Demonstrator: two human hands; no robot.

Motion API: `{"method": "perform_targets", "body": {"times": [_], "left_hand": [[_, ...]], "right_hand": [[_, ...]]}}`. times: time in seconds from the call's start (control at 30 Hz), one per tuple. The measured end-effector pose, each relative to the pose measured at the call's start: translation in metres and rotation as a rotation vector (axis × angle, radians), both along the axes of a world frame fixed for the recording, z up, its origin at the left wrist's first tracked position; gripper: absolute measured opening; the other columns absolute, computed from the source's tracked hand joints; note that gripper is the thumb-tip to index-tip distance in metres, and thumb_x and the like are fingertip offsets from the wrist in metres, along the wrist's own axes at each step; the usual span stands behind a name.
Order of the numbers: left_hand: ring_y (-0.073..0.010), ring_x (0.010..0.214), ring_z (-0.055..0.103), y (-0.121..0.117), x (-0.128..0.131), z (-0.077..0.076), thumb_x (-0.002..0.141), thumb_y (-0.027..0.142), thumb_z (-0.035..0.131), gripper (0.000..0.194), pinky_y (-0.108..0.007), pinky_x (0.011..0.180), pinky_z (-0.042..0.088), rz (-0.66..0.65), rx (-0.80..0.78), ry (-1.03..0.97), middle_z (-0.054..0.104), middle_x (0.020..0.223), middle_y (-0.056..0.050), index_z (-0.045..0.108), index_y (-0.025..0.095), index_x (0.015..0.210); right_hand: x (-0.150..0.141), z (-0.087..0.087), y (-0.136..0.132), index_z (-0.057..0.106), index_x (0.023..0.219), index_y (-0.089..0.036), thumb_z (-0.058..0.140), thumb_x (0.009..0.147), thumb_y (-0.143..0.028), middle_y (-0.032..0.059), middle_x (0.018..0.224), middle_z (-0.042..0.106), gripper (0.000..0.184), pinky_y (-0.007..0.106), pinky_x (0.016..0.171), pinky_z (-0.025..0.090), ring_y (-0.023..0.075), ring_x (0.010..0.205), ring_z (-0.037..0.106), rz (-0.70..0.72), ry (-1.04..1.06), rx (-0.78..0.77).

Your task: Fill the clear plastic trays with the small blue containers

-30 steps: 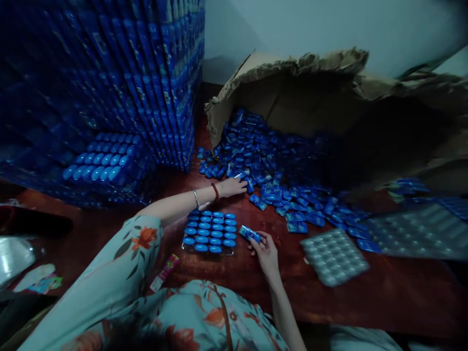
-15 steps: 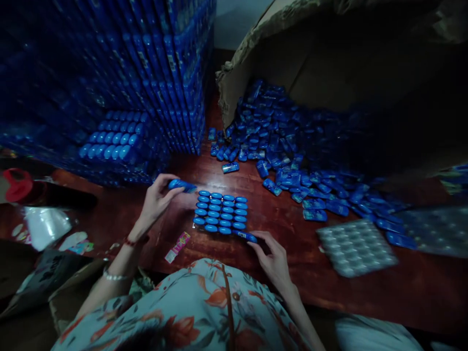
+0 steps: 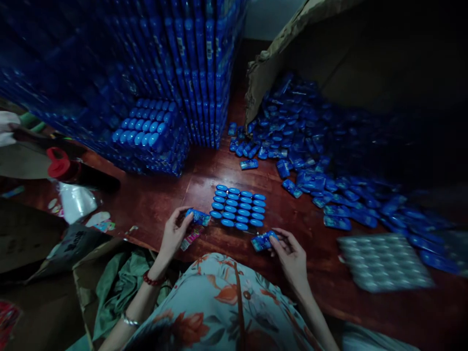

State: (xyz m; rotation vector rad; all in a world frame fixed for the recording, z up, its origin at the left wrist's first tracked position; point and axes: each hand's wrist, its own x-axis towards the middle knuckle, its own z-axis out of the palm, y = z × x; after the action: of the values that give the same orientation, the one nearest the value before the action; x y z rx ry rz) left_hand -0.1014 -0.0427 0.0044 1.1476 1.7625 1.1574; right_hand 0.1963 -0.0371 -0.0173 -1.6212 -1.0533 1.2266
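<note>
My left hand [image 3: 176, 230] pinches a small blue pack [image 3: 198, 217] with a printed face, close to the left side of a block of blue packs [image 3: 237, 206]. Those packs stand on end in tight rows, rounded blue ends upward. At the block's front right corner, my right hand [image 3: 288, 251] grips another small blue pack [image 3: 263, 241], its printed face turned up. A pink printed strip [image 3: 190, 239] lies on the table just below the left pack.
Tall stacks of blue packs [image 3: 197, 73] rise at the back left, with a lower stack [image 3: 146, 126] in front. Loose blue packs [image 3: 310, 170] spill from a torn cardboard box [image 3: 268, 63]. A moulded clear tray [image 3: 385, 261] lies right; a red-lidded dark bottle [image 3: 84, 170] lies left.
My left hand has come from the block's back left corner toward its front left, pack still held. The right-hand pack has turned printed face up, a little apart from the block. The view has swung left.
</note>
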Motion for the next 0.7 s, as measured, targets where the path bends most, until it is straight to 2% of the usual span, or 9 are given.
{"method": "perform_targets", "body": {"times": [0.1,0.2,0.27,0.37,0.53,0.7], "left_hand": [[-0.015,0.079,0.061,-0.008,0.0,-0.004,0.086,0.031,0.053,0.019,-0.026,0.072,0.05,-0.242,0.101,0.257,0.064,0.087,-0.004,0.059,0.017,0.097],[-0.0159,0.084,0.06,-0.011,0.004,-0.008,0.09,0.019,0.044,0.022,-0.028,0.075,0.05,-0.472,0.247,0.477,0.064,0.093,-0.007,0.056,0.018,0.108],[-0.0171,0.089,0.059,-0.008,0.007,-0.01,0.091,0.013,0.039,0.03,-0.031,0.077,0.05,-0.537,0.369,0.621,0.063,0.099,-0.009,0.052,0.019,0.117],[-0.0183,0.093,0.057,-0.001,0.008,-0.012,0.091,0.01,0.037,0.036,-0.032,0.078,0.05,-0.637,0.509,0.771,0.061,0.106,-0.011,0.047,0.019,0.124],[-0.0184,0.087,0.056,0.008,0.003,-0.011,0.092,0.011,0.035,0.038,-0.031,0.074,0.051,-0.72,0.549,0.859,0.061,0.098,-0.011,0.044,0.017,0.128],[-0.0208,0.096,0.054,0.012,-0.008,-0.006,0.09,0.008,0.032,0.042,-0.036,0.082,0.051,-0.884,0.462,0.923,0.059,0.106,-0.013,0.041,0.015,0.13]], "right_hand": [[-0.002,-0.001,-0.009,0.063,0.095,-0.019,0.068,0.071,-0.041,0.004,0.083,0.067,0.034,0.029,0.059,0.056,0.0155,0.066,0.064,-0.008,-0.124,0.171],[-0.003,-0.003,-0.011,0.065,0.095,-0.021,0.062,0.079,-0.027,0.0041,0.089,0.068,0.017,0.033,0.076,0.056,0.0175,0.079,0.065,0.129,-0.343,0.452],[-0.002,-0.006,-0.009,0.064,0.101,-0.023,0.056,0.082,-0.018,0.0049,0.095,0.068,0.021,0.035,0.081,0.055,0.0182,0.087,0.065,0.277,-0.443,0.621],[0.004,-0.013,-0.002,0.057,0.117,-0.025,0.05,0.084,-0.009,0.0068,0.106,0.066,0.038,0.035,0.084,0.054,0.0186,0.098,0.063,0.446,-0.528,0.798],[0.009,-0.016,0.004,0.048,0.128,-0.023,0.042,0.084,-0.003,0.01,0.111,0.062,0.049,0.034,0.083,0.054,0.0192,0.106,0.059,0.574,-0.661,0.931],[0.0,-0.006,0.006,0.048,0.127,-0.017,0.037,0.084,-0.002,0.0111,0.1,0.062,0.047,0.028,0.074,0.054,0.0174,0.095,0.06,0.649,-0.845,0.949]]}}
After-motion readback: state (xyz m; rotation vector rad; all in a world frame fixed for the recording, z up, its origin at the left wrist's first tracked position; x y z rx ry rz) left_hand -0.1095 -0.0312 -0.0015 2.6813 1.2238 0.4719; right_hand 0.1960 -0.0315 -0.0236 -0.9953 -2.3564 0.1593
